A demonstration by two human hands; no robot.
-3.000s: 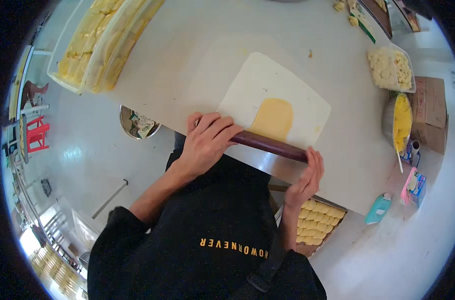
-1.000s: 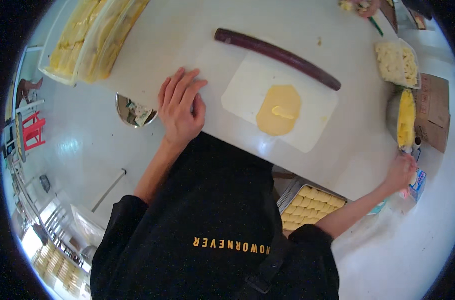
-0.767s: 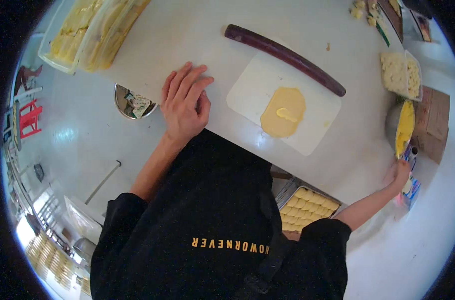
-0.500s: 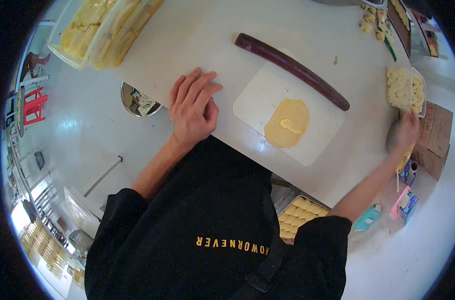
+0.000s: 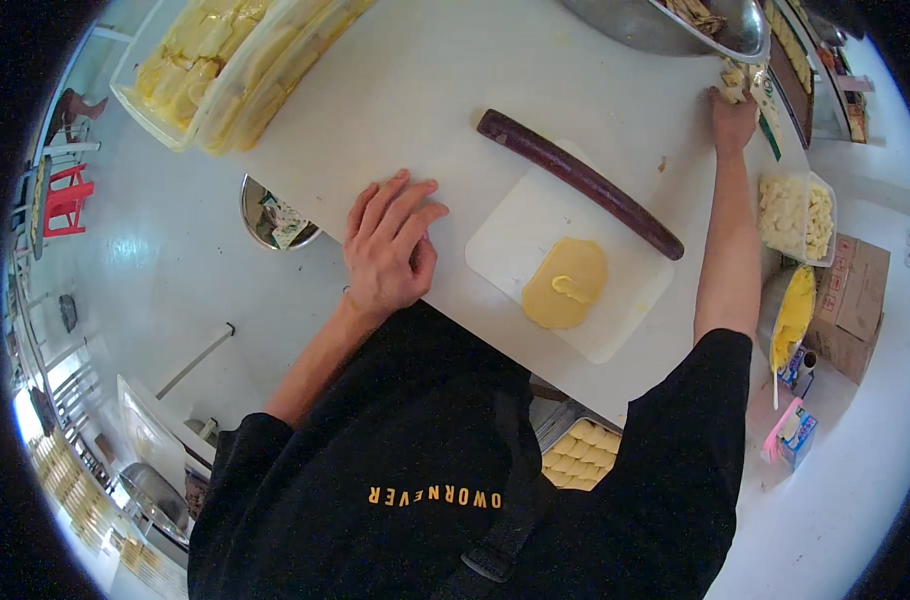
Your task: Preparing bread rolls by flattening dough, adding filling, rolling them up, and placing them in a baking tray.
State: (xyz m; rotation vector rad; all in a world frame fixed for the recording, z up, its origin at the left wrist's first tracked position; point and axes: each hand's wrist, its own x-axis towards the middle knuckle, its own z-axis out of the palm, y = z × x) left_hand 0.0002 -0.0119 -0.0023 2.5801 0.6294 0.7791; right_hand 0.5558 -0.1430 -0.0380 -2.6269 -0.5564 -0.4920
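Note:
My left hand point(image 5: 390, 245) rests on the white tabletop near its front edge, fingers spread and holding nothing. To its right, a flat oval of pale yellow dough point(image 5: 553, 312) lies on a white cutting board point(image 5: 520, 215), with a smear of yellow filling point(image 5: 572, 289) on top. A dark brown rolling pin point(image 5: 581, 172) lies slantwise across the board's far edge. At the far right, my right hand point(image 5: 734, 122) reaches to a small heap of pale yellow pieces point(image 5: 736, 78) beside a metal bowl. Its fingertips are among the pieces, too small to make out clearly.
Clear tubs of yellow slabs point(image 5: 200, 60) stand at far left. The metal bowl point(image 5: 625, 25) holds brownish strips. At right are a tub of pale chunks point(image 5: 785, 205), a bowl of yellow filling point(image 5: 795, 310) and a cardboard box point(image 5: 855, 300). Below the table edge sits a tray of dough pieces point(image 5: 581, 455).
My right hand has moved from beside the tub of pale chunks, away from me, to the pieces by the metal bowl. The left hand stays on the table. The whole view has shifted somewhat.

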